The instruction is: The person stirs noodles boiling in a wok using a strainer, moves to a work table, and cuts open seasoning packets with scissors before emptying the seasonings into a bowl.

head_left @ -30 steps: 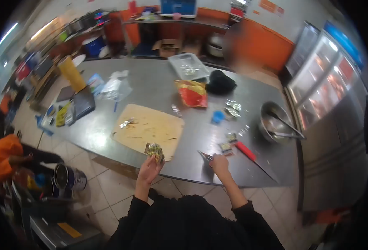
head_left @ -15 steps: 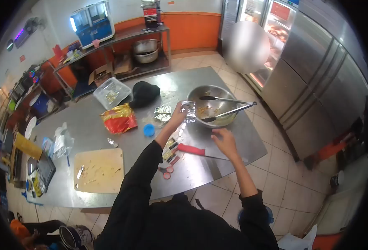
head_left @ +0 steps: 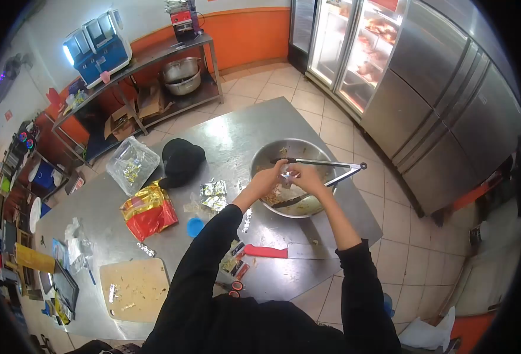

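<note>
Over bowl (head_left: 312, 206) | left hand (head_left: 266, 181), right hand (head_left: 307, 178) pinching silvery packet (head_left: 287, 173) | bowl near table edge (head_left: 353, 198)

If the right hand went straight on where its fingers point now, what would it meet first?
Probably the left hand, beyond the small shiny packet between it and the right hand; depth is unclear.

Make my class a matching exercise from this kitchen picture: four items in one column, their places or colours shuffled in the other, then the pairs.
Things
1. Knife
2. Left hand and right hand
3. Cutting board
4. Tongs

Descriptions
A. Close together over the steel bowl
B. Beige and flat
C. Joined end juts past the bowl's rim
D. Red handle

Pairs: 1-D; 2-A; 3-B; 4-C
</note>
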Motion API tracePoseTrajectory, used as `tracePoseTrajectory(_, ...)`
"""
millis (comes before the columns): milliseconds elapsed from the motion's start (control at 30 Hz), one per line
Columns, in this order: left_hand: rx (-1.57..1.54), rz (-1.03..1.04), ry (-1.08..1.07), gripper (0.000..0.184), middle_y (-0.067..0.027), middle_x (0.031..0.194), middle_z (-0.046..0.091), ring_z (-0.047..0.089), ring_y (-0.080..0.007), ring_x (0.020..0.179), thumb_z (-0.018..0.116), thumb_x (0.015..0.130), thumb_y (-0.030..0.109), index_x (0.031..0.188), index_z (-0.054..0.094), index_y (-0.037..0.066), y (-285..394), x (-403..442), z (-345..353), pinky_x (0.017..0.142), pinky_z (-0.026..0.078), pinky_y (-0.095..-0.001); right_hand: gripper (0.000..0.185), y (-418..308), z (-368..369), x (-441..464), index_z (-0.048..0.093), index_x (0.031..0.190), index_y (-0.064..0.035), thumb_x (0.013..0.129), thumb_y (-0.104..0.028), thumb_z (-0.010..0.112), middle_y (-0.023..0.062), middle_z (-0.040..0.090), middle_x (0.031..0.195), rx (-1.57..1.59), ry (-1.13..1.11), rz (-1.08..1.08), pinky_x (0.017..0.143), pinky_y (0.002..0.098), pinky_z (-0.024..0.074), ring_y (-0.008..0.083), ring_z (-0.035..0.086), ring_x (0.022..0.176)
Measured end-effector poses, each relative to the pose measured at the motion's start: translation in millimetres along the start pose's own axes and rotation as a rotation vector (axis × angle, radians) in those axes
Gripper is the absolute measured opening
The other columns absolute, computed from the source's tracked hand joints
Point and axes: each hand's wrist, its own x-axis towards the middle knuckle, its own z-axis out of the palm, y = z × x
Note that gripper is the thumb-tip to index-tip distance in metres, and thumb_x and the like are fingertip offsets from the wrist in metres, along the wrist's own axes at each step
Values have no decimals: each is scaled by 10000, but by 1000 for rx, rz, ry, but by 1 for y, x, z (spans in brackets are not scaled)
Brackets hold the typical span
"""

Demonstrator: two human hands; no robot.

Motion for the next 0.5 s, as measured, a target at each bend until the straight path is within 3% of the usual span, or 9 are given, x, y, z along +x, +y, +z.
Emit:
tracePoseTrajectory(67,-19,39,6,595,-145,770,564,545,-329,705,544,739,154,1216,190,130,-2,4,0,600,425,-387,241,9,2,2,600,880,-32,641,-46,577,118,602,732,-154,-77,-115,614,293,450,197,576,635)
tracePoseTrajectory(200,-68,15,-17,511,-134,811,554,539,-319,751,555,720,127,1163,300,116,-8,5,5,634,432,-380,178,23,2,7,616,832,-69,659,-77,573,141,588,773,-237,44,-107,663,358,431,279,566,720)
tracePoseTrajectory(267,19,187,104,386,-116,848,534,525,-307,809,568,696,111,1054,427,90,-20,6,6,666,431,-367,176,26,-3,4,613,838,-62,670,-74,564,145,585,797,-211,60,-74,674,364,430,286,562,737)
tracePoseTrajectory(300,-58,68,97,248,-103,865,516,515,-290,840,572,679,102,917,518,61,-22,5,9,688,428,-357,177,26,-6,4,611,836,-56,664,-64,568,143,586,789,-240,56,-78,674,356,434,282,564,731)
tracePoseTrajectory(500,-46,-4,140,149,-135,788,524,524,-314,764,508,685,62,824,560,46,-18,10,11,668,423,-386,189,25,-5,-2,609,813,-44,629,-11,580,133,587,741,-168,97,-79,648,306,453,235,580,700)
